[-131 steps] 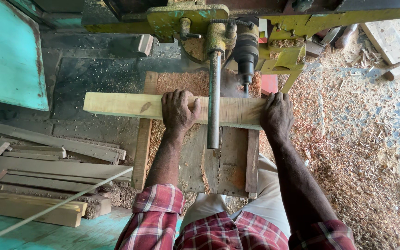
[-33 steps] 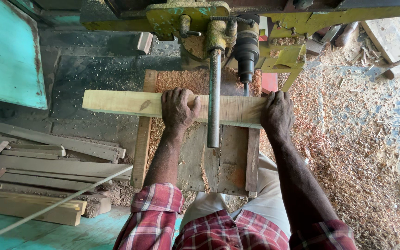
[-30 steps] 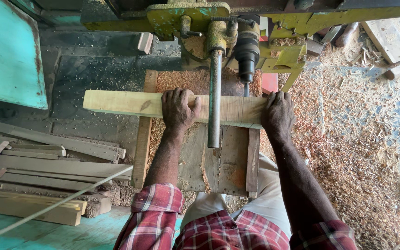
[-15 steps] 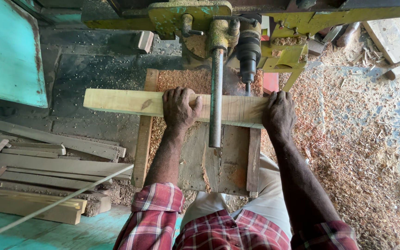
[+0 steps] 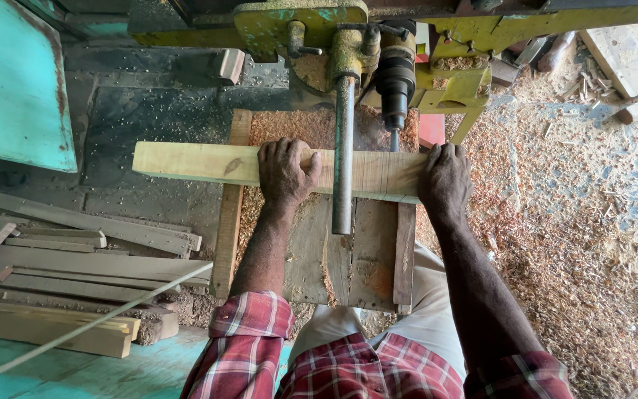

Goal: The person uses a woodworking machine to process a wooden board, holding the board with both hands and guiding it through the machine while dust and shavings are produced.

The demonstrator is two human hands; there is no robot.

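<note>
Both hands press on a pale wooden plank (image 5: 201,162) that lies crosswise at the centre of the frame, on the small wooden desk (image 5: 367,258) of a drilling machine. The left hand (image 5: 286,171) lies over the plank near its middle, fingers curled over the far edge and thumb spread to the right, clamped down on the wood. The right hand (image 5: 446,181) grips the plank's right end, fingers wrapped over the far edge.

Between the two hands a grey metal lever (image 5: 343,155) hangs down across the plank, hiding a strip of it. Just right of the lever the dark drill chuck (image 5: 396,85) points down, its bit (image 5: 394,140) meeting the plank's far edge. The yellow-green machine frame (image 5: 297,22) fills the top centre. Sawdust (image 5: 289,125) covers the desk behind the plank and the floor (image 5: 577,222) at right. A stack of wooden slats (image 5: 75,266) lies at lower left, beside a turquoise panel (image 5: 9,81) in the upper left.
</note>
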